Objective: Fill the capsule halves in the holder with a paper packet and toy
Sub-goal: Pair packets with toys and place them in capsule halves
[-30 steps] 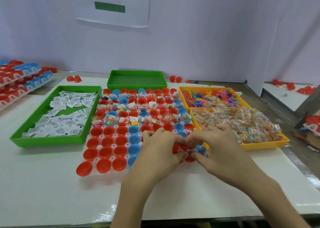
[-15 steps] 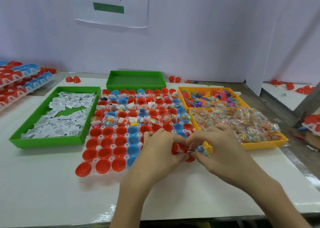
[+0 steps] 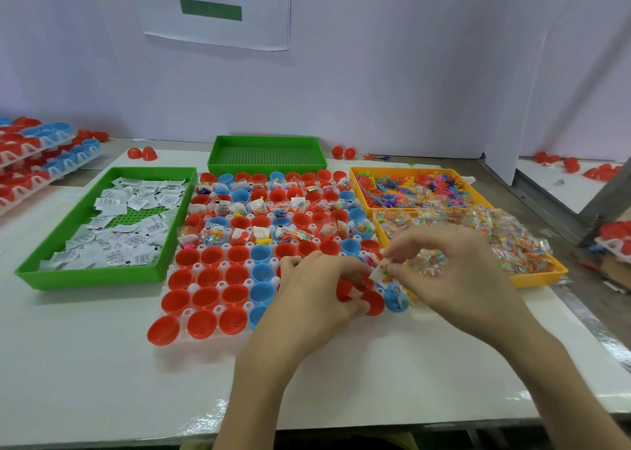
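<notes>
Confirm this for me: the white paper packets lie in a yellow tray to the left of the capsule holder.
Wrong on the colour. In the head view the white paper packets lie in a green tray to the left of the capsule holder; the yellow tray sits on its right, holding toys.

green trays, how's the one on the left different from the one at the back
The left green tray holds a heap of white paper packets; the back green tray shows only its bare floor. The left green tray lies lengthwise beside the capsule holder; the back green tray lies crosswise behind it. Both are green and rectangular, with raised rims and perforated floors.
</notes>
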`<action>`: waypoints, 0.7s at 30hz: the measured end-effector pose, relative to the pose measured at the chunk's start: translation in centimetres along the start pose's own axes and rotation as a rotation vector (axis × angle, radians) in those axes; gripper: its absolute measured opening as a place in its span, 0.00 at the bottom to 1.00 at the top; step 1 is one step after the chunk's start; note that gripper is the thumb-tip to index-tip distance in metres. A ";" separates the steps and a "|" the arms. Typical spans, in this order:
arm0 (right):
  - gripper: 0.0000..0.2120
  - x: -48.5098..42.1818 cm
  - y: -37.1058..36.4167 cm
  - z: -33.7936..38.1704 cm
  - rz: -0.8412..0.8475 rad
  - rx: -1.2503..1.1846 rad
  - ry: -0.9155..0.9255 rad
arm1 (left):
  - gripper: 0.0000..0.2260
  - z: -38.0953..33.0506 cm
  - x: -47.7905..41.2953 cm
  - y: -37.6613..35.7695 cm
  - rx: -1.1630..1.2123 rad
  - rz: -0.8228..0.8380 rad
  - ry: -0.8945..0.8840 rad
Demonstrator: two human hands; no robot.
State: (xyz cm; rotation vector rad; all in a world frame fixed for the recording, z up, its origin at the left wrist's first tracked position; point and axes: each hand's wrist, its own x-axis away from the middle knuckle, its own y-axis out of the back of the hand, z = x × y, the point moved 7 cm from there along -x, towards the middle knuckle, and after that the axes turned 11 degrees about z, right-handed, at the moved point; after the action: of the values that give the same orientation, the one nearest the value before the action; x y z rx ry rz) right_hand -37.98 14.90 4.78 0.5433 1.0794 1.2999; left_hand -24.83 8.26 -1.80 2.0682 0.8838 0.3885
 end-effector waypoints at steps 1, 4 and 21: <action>0.07 -0.1 0.3 -0.1 -0.024 -0.022 -0.007 | 0.18 0.0 0.1 0.1 0.016 -0.006 0.000; 0.09 -0.2 1.0 -0.4 -0.063 -0.054 -0.057 | 0.20 -0.2 0.2 0.5 0.028 -0.041 -0.006; 0.10 1.1 -4.1 0.3 0.068 0.157 -0.043 | 0.10 -0.3 -0.2 -0.4 -0.109 0.013 -0.007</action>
State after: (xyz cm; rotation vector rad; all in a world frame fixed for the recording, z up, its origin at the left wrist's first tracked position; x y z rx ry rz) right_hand -35.77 15.05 1.15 0.7287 1.1413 1.2632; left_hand -25.32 8.41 -1.93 1.9748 0.8270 0.4275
